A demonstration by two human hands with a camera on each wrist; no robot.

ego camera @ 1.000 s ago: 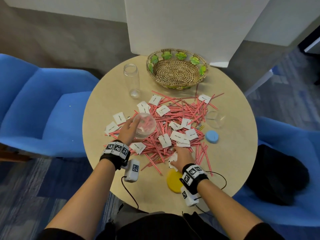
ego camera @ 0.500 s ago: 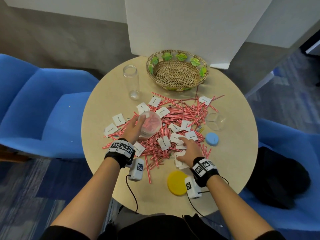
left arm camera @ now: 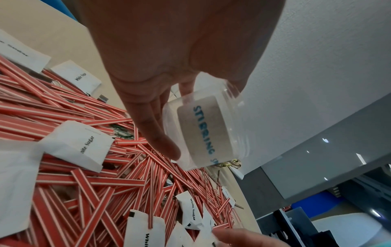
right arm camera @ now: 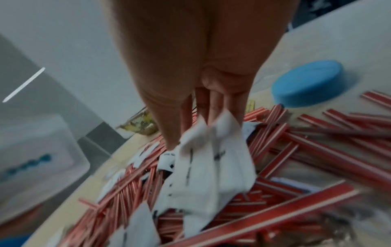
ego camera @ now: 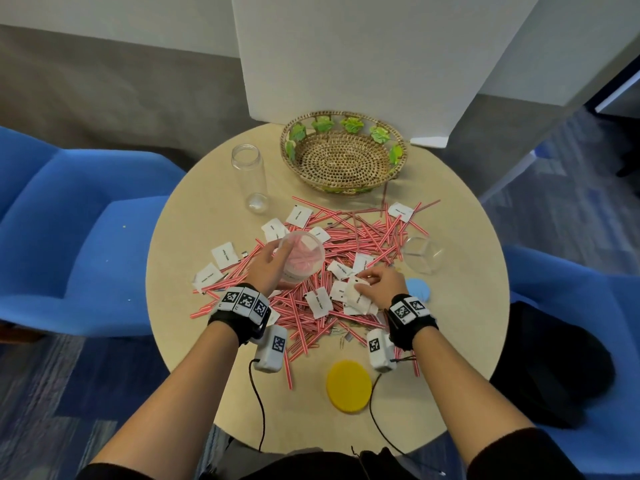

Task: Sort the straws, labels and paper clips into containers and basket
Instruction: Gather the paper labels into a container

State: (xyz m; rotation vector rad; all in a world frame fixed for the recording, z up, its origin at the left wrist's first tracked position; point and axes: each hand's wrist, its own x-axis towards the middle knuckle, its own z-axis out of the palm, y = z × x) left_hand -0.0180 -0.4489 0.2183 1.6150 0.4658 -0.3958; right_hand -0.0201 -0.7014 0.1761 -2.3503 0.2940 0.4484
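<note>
Red-and-white straws (ego camera: 360, 237) lie heaped on the round table (ego camera: 194, 341), mixed with white "White Sugar" labels (ego camera: 225, 254) and small paper clips (ego camera: 341, 336). My left hand (ego camera: 266, 265) grips a clear plastic container (ego camera: 303, 259) just above the pile; its sticker reads "STIRRING" (left arm camera: 204, 132). My right hand (ego camera: 377, 285) pinches a bunch of white labels (ego camera: 358, 297), also seen crumpled under the fingers (right arm camera: 211, 160). A woven basket (ego camera: 343, 154) stands at the back.
A tall clear jar (ego camera: 251, 178) stands back left. A low clear container (ego camera: 422, 254) sits at the right, a blue lid (ego camera: 419, 289) beside my right hand, a yellow lid (ego camera: 349, 386) near the front edge. Blue chairs flank the table.
My right hand has moved away from the front edge into the pile and gathered more labels. My left hand has carried the container slightly farther from me.
</note>
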